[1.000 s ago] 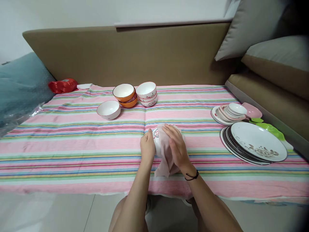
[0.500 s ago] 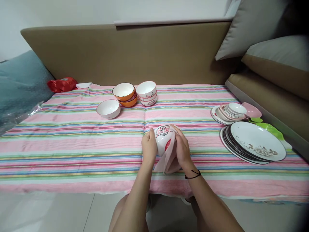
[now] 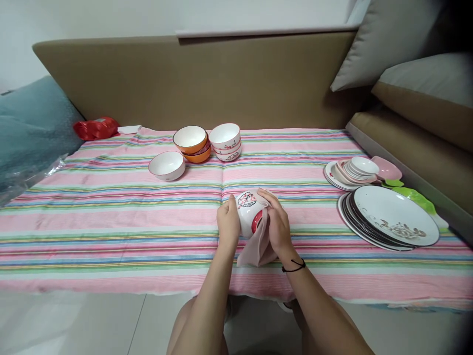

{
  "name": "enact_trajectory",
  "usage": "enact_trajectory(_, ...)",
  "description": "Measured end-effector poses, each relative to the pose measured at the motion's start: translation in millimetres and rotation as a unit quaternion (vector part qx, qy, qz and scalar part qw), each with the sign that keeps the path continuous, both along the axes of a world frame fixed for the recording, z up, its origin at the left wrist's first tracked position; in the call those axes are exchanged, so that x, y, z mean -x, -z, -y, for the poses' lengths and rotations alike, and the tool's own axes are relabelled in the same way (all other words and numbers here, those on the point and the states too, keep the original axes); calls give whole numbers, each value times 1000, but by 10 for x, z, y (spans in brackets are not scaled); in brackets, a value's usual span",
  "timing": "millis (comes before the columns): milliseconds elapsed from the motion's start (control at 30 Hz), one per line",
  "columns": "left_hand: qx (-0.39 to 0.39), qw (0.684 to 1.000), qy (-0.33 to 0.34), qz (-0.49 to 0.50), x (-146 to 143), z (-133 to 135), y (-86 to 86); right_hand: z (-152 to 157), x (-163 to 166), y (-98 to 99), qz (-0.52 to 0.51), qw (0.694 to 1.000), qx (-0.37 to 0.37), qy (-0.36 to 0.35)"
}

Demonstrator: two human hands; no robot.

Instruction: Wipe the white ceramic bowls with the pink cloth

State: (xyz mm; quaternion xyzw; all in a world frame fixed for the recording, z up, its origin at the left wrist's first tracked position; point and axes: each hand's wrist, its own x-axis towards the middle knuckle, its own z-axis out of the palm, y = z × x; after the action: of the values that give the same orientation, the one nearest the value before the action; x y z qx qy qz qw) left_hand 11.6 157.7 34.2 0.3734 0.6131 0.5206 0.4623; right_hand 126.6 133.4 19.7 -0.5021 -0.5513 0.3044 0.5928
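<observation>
Tilted on its side above the striped cloth, a white bowl point(image 3: 247, 217) shows a red floral print and a red mark near its base. My left hand point(image 3: 228, 220) grips the bowl's left side, thumb on top. On the other side, my right hand point(image 3: 278, 222) is closed on a pale pink cloth point(image 3: 256, 250), pressing it to the bowl; the cloth's loose end hangs below. Beyond my hands stand a single white bowl point(image 3: 167, 166), a stack of orange bowls point(image 3: 192, 143) and a stack of white floral bowls point(image 3: 225, 140).
At the right sit a pile of large plates point(image 3: 395, 217), a stack of small dishes point(image 3: 354, 172), a pink dish point(image 3: 387, 168) and a green dish point(image 3: 416, 199). A red package point(image 3: 96, 129) lies at the far left. Cushions point(image 3: 424, 98) border the right side.
My right hand and the pink cloth have shifted slightly over the bowl, uncovering more of the red mark. My left hand keeps its hold. The stacks have not moved.
</observation>
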Motion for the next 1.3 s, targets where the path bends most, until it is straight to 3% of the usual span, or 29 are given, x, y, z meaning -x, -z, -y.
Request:
enact_trajectory(100, 6, 1000, -5, -5, -9, 5, 5, -4, 7, 17, 0, 1000, 4, 3)
enact_trajectory(333, 5, 1000, -21, -7, 48, -12, -10, 44, 30, -78, 175, 981, -83, -18)
enact_trajectory(633, 0, 1000, 1, -24, -14, 21, -60, -12, 33, 10, 25, 999, -10, 33)
enact_trajectory(867, -10, 1000, -1, -25, 27, -7, -26, 32, -30, -93, 223, 967, -116, -36)
enact_trajectory(967, -22, 999, 31, -24, 26, -6, -34, 33, -37, -136, 251, 954, -155, -54)
enact_trajectory(1067, -43, 996, 66, -41, 4, 13, -66, 19, -35, -134, 208, 968, -134, -31)
enact_trajectory(1300, -74, 988, 101, -89, -52, 65, -133, -29, -84, -59, 14, 999, 8, 32)
